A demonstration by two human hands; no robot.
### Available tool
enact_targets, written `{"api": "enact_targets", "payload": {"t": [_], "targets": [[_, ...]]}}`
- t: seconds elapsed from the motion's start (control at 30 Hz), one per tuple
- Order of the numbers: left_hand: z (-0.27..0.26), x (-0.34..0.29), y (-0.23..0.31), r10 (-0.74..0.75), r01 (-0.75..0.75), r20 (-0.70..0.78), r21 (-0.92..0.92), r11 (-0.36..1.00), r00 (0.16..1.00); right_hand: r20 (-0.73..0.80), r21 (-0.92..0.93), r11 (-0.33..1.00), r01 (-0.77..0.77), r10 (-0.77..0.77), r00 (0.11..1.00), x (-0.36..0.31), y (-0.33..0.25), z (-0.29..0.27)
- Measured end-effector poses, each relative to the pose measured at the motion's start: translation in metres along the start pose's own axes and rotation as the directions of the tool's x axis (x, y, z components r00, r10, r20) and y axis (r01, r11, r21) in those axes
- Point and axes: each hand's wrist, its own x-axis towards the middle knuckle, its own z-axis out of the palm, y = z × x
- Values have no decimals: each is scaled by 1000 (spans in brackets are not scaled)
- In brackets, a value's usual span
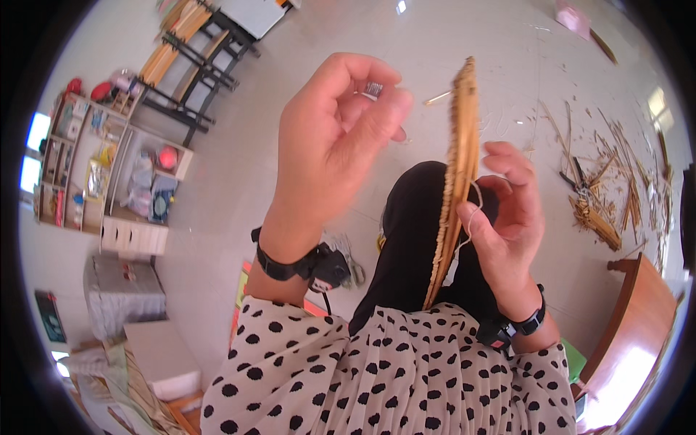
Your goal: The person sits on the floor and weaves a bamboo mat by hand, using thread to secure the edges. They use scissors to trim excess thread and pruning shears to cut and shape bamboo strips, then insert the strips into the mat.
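Note:
My right hand [511, 217] grips a long, flat straw-coloured woven piece [457, 174], with the thumb on its near face. Seen nearly edge-on, the piece stands upright above my lap and has a stitched, coiled-looking border. A pale cord [475, 206] loops off it beside my right thumb. My left hand [337, 130] is raised to the left of the piece, apart from it. Its fingers are curled and the thumb and forefinger are drawn together; whatever they pinch cannot be made out. A small silvery ridged band, like a thimble ring [374, 88], shows at a left finger.
Dry stalks and scraps [623, 174] litter the floor at right, with dark-handled cutters [578, 181] among them. A brown wooden stool [627, 319] stands at lower right. Shelves [94, 167] and a dark rack [192, 80] line the left. Scissors [351, 264] lie near my left wrist.

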Motion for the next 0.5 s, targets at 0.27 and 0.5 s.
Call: {"api": "enact_targets", "payload": {"t": [0.27,0.5], "targets": [[-28,-52,-82,-377,357,161,140,924,912,152,-78,997,-28,39,988,-24,23,-7],[18,-109,-102,-138,55,478,185,981,867,182,2,966,-257,253,950,-37,16,2]]}}
